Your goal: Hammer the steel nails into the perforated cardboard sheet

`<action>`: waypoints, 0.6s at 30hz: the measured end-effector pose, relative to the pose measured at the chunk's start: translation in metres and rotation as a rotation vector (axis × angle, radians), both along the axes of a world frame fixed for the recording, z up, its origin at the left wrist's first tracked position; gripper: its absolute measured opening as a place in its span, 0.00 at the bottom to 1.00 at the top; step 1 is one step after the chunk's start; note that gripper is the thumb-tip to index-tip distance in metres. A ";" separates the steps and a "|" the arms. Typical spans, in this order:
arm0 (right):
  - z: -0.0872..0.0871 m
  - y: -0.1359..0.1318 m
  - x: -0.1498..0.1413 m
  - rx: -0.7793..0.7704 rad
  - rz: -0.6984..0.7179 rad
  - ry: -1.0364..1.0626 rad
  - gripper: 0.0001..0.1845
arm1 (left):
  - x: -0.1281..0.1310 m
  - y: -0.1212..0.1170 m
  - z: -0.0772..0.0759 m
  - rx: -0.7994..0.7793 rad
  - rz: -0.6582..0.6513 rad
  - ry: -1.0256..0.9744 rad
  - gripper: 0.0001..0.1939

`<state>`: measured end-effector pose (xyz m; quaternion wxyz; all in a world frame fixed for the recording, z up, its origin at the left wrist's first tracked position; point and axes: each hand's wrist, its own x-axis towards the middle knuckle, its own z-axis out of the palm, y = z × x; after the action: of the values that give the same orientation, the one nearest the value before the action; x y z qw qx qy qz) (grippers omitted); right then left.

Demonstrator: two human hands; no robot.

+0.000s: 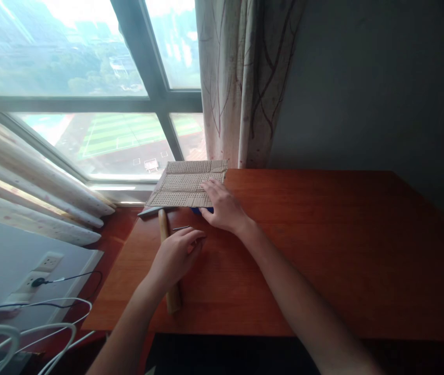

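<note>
A brown sheet (185,181) that looks like cardboard, covered in rows of small holes, lies at the table's far left corner. My right hand (224,208) grips its near right edge, fingers over the top and thumb at the front. Under that edge a bit of a blue object (196,210) shows. A hammer (173,299) lies with its wooden handle towards me, its metal head partly beneath the sheet. Over the handle is my left hand (175,258), fingers curled and tips pinched together; what they hold is hidden. Just beyond its knuckles I see a thin nail (181,228).
The reddish-brown wooden table (323,250) stretches to the right. A window (89,104) and curtains (225,78) stand behind it. At lower left are a wall socket (40,276) with a plug and several loose white cables (65,325).
</note>
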<state>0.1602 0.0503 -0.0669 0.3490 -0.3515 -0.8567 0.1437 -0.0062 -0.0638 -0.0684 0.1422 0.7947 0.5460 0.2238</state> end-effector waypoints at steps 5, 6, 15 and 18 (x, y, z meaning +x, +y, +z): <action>0.003 -0.003 0.009 0.039 -0.021 0.080 0.32 | 0.002 -0.002 -0.003 0.001 -0.026 0.009 0.09; 0.003 -0.004 0.011 0.046 -0.014 0.091 0.32 | 0.001 -0.003 -0.004 0.002 -0.029 0.009 0.09; -0.001 -0.008 0.021 0.034 -0.007 -0.046 0.33 | 0.013 -0.007 -0.006 -0.054 -0.062 0.006 0.10; 0.004 -0.016 0.031 0.041 -0.031 -0.067 0.38 | 0.030 -0.012 -0.003 -0.072 -0.087 -0.023 0.10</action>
<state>0.1914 0.0342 -0.0627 0.3293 -0.3620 -0.8653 0.1086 0.0236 -0.0753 -0.0715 0.1867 0.8093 0.5171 0.2068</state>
